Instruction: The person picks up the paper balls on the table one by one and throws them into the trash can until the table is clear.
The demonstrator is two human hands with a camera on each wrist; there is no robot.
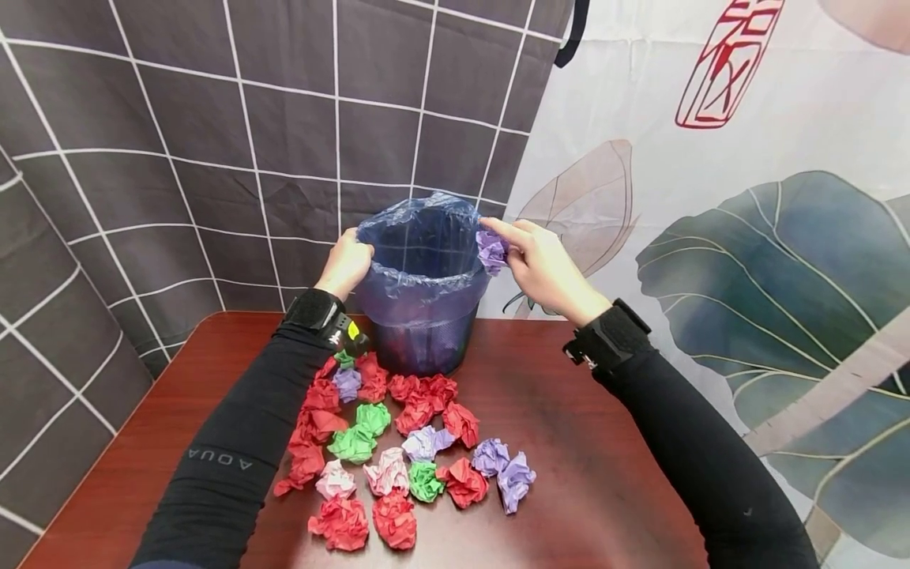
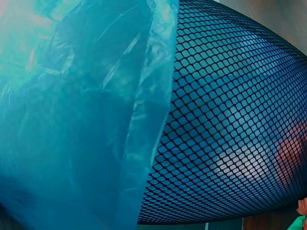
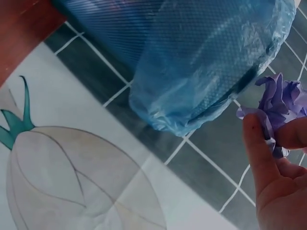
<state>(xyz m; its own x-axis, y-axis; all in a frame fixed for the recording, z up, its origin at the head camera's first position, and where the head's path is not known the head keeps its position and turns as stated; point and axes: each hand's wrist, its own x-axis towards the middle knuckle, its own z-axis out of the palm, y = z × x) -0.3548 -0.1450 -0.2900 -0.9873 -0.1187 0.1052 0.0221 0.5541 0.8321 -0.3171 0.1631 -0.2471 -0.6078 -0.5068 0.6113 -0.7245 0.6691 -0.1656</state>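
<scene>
A black mesh wastebasket (image 2: 225, 110) lined with a blue plastic bag (image 1: 434, 291) stands at the back of the table; the bag folds over its rim. My left hand (image 1: 347, 265) grips the left side of the rim over the bag, its fingertips partly hidden. In my right hand (image 1: 543, 265), thumb and fingers pinch a crumpled purple paper ball (image 3: 278, 103) just outside the right side of the rim. Pale and red shapes show faintly through the mesh in the left wrist view.
Several crumpled red paper balls (image 1: 340, 523), green paper balls (image 1: 353, 444), pink paper balls (image 1: 388, 472) and purple paper balls (image 1: 515, 480) lie on the brown table (image 1: 569, 474) before the basket. A dark checked cloth (image 1: 284, 126) hangs behind, beside a white leaf-printed cloth (image 1: 626, 95).
</scene>
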